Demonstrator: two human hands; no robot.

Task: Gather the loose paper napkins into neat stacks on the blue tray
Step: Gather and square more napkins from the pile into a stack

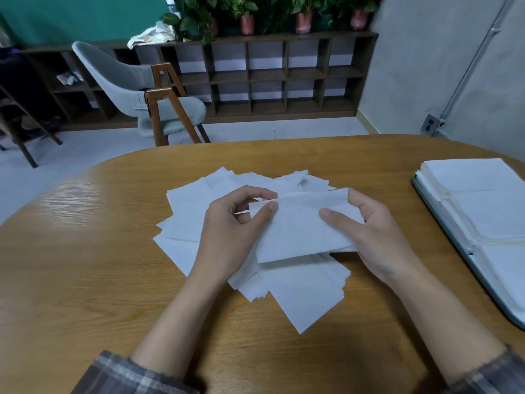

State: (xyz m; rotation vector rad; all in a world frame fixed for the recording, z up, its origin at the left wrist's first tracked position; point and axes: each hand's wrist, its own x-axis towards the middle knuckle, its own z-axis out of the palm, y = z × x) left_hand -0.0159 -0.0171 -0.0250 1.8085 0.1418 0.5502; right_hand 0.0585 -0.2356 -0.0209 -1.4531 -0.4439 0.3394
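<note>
My left hand (233, 220) and right hand (375, 231) pinch the ends of a napkin sheaf (301, 231), left of the tray (454, 236) — light, limp stuff, best held by squared edges.

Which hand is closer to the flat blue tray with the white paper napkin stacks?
Right. The right hand sits nearer the blue tray, though apart from it; the left hand is farther left, beyond the held napkin.

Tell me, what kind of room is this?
Probably an office or meeting room: a large wooden table, a grey upholstered chair, and a long cubby shelf topped with potted plants.
</note>
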